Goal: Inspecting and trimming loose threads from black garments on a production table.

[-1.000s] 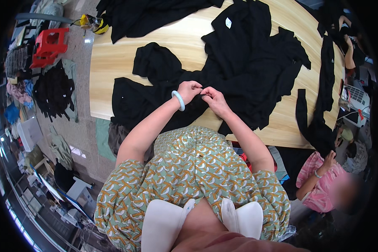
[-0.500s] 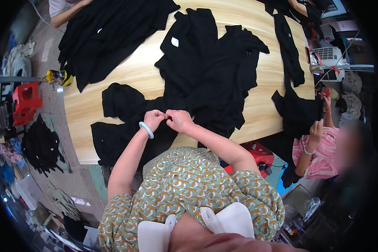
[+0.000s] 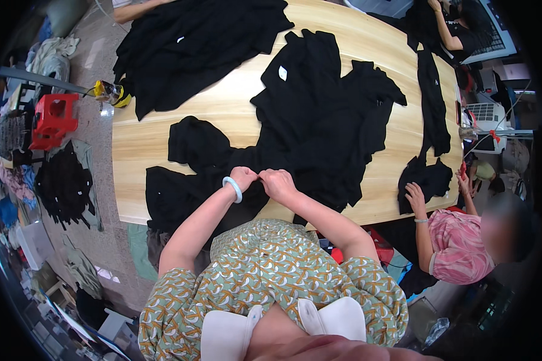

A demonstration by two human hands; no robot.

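Observation:
A black knit garment [image 3: 319, 114] lies spread over the wooden table [image 3: 223, 96], with a small white label near its upper left. At its near edge my left hand [image 3: 243, 179], with a pale bangle on the wrist, pinches the black fabric. My right hand [image 3: 278, 184] is closed right beside it, thumb and fingertips pressed together on the same fabric. The fingertips of both hands almost touch, and the bit of cloth between them is mostly hidden. Black sleeve-like parts [image 3: 197, 143] stretch out to the left of my hands.
Another black garment [image 3: 193, 48] lies at the far left, by a person's arm [image 3: 140, 10]. At right, a co-worker in pink rests a hand [image 3: 415, 200] on a black piece and holds red-handled scissors [image 3: 462, 168]. A red stool [image 3: 54, 120] stands left of the table.
The whole view has shifted, putting the table lower and further right. My hands stay pinched together at the garment's edge. The co-worker's hand has come down onto the black piece.

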